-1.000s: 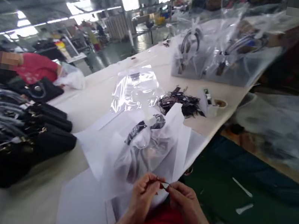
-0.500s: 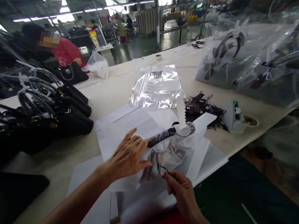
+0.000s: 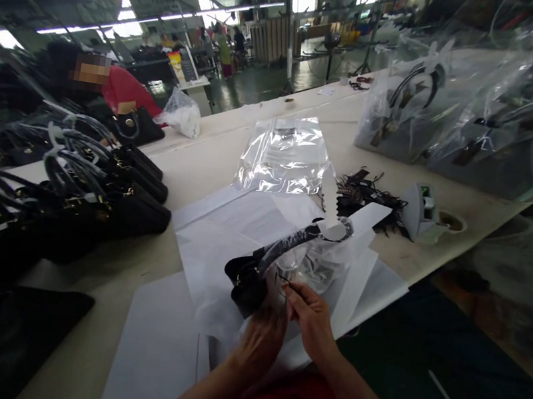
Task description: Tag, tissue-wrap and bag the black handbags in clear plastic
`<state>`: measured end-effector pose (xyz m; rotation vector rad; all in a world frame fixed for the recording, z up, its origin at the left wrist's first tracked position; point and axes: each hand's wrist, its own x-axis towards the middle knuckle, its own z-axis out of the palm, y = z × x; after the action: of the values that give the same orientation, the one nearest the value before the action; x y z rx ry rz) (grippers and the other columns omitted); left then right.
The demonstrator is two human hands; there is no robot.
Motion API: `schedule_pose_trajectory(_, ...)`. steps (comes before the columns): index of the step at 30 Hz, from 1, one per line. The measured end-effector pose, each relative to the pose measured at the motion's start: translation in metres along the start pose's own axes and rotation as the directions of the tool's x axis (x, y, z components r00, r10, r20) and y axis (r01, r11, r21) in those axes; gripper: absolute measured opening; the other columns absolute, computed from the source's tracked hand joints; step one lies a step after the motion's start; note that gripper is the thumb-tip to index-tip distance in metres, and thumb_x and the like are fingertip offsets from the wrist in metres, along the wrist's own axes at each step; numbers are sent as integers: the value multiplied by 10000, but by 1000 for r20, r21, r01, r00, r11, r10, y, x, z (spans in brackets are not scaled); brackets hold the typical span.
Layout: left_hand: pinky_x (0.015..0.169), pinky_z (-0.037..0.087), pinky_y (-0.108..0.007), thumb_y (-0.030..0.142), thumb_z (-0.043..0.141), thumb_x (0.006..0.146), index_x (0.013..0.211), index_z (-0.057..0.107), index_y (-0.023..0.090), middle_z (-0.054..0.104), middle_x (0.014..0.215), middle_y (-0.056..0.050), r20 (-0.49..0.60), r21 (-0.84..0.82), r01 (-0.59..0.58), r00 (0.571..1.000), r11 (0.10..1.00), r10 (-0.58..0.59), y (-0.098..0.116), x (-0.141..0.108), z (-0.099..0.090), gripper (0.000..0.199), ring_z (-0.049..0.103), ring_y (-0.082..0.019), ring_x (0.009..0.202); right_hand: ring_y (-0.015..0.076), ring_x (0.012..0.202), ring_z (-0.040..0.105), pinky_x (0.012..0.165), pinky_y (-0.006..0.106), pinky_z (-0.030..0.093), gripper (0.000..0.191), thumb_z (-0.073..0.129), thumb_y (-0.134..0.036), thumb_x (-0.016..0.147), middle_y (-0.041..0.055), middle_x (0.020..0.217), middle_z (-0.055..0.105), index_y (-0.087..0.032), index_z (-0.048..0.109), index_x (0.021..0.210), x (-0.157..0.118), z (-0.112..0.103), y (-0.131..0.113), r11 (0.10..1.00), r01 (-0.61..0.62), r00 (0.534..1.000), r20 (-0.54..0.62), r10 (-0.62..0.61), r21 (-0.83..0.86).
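A black handbag (image 3: 249,286) lies tilted on white paper in front of me, its handle (image 3: 290,242) wrapped in clear film and white tissue bunched against its right side. My left hand (image 3: 262,340) is at the bag's near side; its fingertips are hidden in shadow and tissue. Just right of it, my right hand (image 3: 305,313) pinches a thin black cord (image 3: 285,279) between thumb and fingers. A white toothed strip (image 3: 331,200) runs up from the handle's far end. Beyond lies a stack of clear plastic bags (image 3: 283,155).
Black handbags with wrapped handles (image 3: 109,201) crowd the left. Dark tags (image 3: 366,192) and a tape dispenser (image 3: 421,214) sit to the right. Plastic-covered bags (image 3: 400,119) stand at the back right. A person in red (image 3: 129,93) is across the table.
My left hand has moved down and towards me, uncovering the black bag's end. My right hand has shifted slightly left and up with the cord. The view has shifted a little.
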<state>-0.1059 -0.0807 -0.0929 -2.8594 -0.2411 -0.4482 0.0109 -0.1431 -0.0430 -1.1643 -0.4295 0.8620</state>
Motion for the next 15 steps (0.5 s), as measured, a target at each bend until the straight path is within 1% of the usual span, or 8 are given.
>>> schedule_pose_trajectory(2, 605, 525, -365, 181, 520, 795, 1155, 504, 99, 630, 780, -95, 15, -110, 3, 1000, 994, -1, -4, -3, -25, 370, 606, -232, 657, 69, 451, 337, 468, 233, 277, 366, 644, -481, 668, -67, 467, 408, -147, 651, 816, 7, 8, 0, 1000, -19, 1000, 18, 19, 17)
schedule_pose_trajectory(4, 614, 524, -347, 275, 515, 837, 1085, 527, 129, 629, 844, -109, -99, -220, 23, 994, 975, -45, -15, -4, -56, 288, 606, -224, 703, 68, 444, 333, 458, 231, 270, 370, 644, -475, 657, -68, 463, 413, -146, 656, 825, 13, 14, 0, 999, -20, 999, 37, 18, 30)
schedule_pose_trajectory(6, 699, 523, -310, 234, 447, 882, 1009, 542, 147, 623, 908, -111, -255, -337, 94, 949, 937, -187, -33, 3, -81, 180, 608, -196, 800, 68, 443, 334, 451, 230, 269, 366, 648, -463, 653, -67, 464, 420, -145, 660, 834, 18, 20, 0, 999, -13, 998, 65, 10, 41)
schedule_pose_trajectory(7, 745, 515, -293, 198, 416, 893, 988, 548, 154, 621, 929, -104, -290, -400, 144, 917, 905, -274, -44, 9, -89, 168, 605, -181, 844, 66, 442, 332, 447, 228, 265, 363, 650, -459, 655, -67, 464, 421, -144, 659, 835, 19, 23, 0, 999, -15, 997, 77, 11, 48)
schedule_pose_trajectory(8, 772, 506, -278, 176, 398, 897, 974, 558, 159, 622, 932, -93, -279, -467, 194, 893, 863, -352, -55, 17, -94, 179, 600, -167, 868, 64, 440, 327, 441, 225, 258, 361, 652, -455, 655, -68, 467, 420, -143, 657, 836, 21, 25, -1, 998, -21, 996, 89, 16, 55)
schedule_pose_trajectory(10, 766, 494, -260, 177, 395, 888, 942, 588, 164, 629, 906, -69, -161, -589, 281, 878, 758, -451, -75, 36, -96, 200, 598, -153, 852, 57, 432, 309, 428, 218, 240, 373, 658, -459, 647, -74, 465, 408, -141, 648, 842, 23, 28, -2, 997, -39, 994, 105, 32, 68)
schedule_pose_trajectory(11, 749, 488, -251, 177, 406, 871, 911, 604, 163, 633, 881, -57, -85, -637, 309, 882, 706, -463, -83, 45, -94, 203, 597, -149, 823, 54, 428, 301, 423, 214, 233, 385, 657, -463, 645, -78, 463, 402, -139, 642, 853, 24, 30, -3, 996, -45, 993, 112, 37, 71)
schedule_pose_trajectory(15, 686, 453, -214, 124, 421, 770, 805, 651, 168, 617, 749, -5, 212, -719, 398, 906, 570, -366, -101, 69, -87, 237, 569, -124, 720, 52, 412, 294, 413, 207, 222, 366, 627, -438, 659, -88, 445, 383, -137, 631, 867, 28, 32, -7, 999, -39, 987, 159, 34, 26)
